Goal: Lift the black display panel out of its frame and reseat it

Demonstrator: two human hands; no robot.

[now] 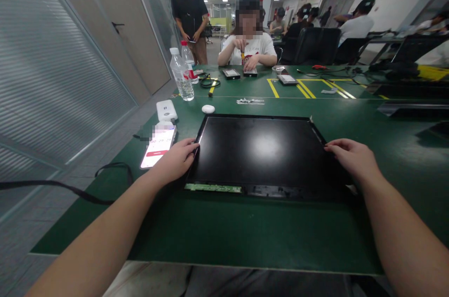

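Note:
A black flat display panel point(259, 152) lies face up on the green table point(245, 236), a pale reflection on its screen. Along its near edge runs a thin green circuit board point(213, 188). My left hand point(178, 156) pinches the panel's left edge between thumb and fingers, beside a lit phone point(159, 146). On the opposite side my right hand point(352, 156) grips the right edge with its fingertips. A small white bit sticks out at the far right corner, and another lies by the near right corner.
Beyond the panel are a white oval case point(208, 109), a white power bank point(166, 111), water bottles point(183, 77), a coiled cable point(209, 83) and hard drives point(287, 79). A person point(247, 49) sits opposite, hands on a drive; another stands behind. Dark panels point(414, 107) lie at right.

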